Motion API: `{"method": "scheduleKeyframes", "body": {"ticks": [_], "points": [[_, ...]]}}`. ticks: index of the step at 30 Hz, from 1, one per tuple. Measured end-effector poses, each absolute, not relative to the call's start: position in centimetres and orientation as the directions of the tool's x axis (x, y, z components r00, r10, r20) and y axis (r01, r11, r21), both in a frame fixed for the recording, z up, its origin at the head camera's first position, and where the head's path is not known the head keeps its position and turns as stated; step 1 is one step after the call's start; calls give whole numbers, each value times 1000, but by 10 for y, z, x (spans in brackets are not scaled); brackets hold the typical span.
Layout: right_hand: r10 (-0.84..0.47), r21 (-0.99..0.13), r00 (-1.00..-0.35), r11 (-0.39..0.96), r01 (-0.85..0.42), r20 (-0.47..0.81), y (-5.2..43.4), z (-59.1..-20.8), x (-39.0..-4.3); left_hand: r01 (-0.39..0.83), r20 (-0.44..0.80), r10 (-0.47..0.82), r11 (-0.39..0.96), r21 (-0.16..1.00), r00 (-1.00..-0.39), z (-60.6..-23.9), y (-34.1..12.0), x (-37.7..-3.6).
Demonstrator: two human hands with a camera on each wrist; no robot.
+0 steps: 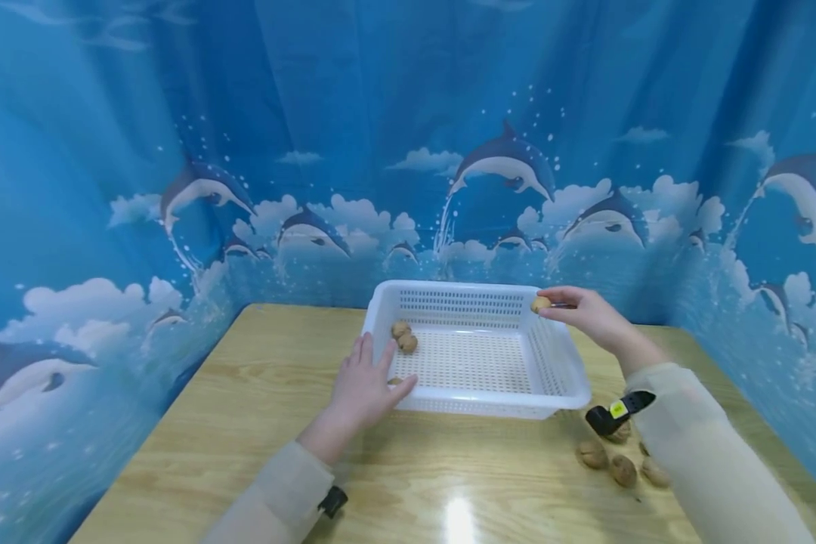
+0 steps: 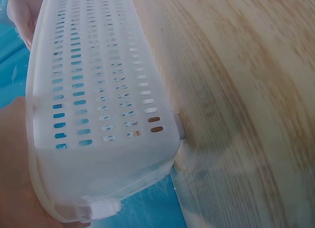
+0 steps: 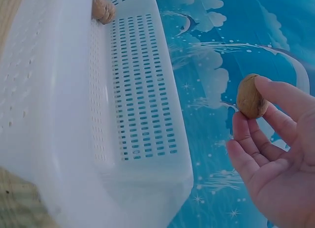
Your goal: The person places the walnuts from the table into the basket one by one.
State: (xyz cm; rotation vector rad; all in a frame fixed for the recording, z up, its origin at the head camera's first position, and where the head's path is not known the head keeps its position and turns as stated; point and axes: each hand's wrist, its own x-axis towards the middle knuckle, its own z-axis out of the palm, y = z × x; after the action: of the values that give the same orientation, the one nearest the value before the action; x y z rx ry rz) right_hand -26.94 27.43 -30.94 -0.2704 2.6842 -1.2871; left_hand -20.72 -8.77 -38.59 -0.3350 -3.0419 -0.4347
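Pinching walnut (image 1: 540, 304) above basket (image 1: 571, 378) corner.

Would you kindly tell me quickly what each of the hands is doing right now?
Left hand: open, fingers straight, resting against the white basket's near-left corner.
Right hand: pinching a walnut at its fingertips over the basket's far-right corner.

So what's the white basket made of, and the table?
The basket looks like thin white plastic: smooth, slightly see-through, with moulded rows of slots. The table looks like pale wood, or a wood-look top; grain lines show, and a glossy coat reflects the light.
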Motion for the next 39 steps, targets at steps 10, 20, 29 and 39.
{"method": "scheduleKeyframes", "body": {"ticks": [10, 20, 29, 39], "points": [[-235, -793, -966, 606, -62, -104, 257, -307, -292, 213, 81, 199, 940, 265, -977, -387, -87, -209], [-209, -803, -969, 596, -17, -135, 235, -313, -315, 216, 72, 204, 942, 255, -976, -385, -88, -210], [-154, -844, -975, 534, 52, -157, 227, -330, -333, 222, 77, 209, 939, 262, -975, -389, -86, -210], [-104, -893, -976, 431, 128, -190, 213, -347, -350, 217, 78, 204, 944, 250, -976, -387, -88, -207]]}}
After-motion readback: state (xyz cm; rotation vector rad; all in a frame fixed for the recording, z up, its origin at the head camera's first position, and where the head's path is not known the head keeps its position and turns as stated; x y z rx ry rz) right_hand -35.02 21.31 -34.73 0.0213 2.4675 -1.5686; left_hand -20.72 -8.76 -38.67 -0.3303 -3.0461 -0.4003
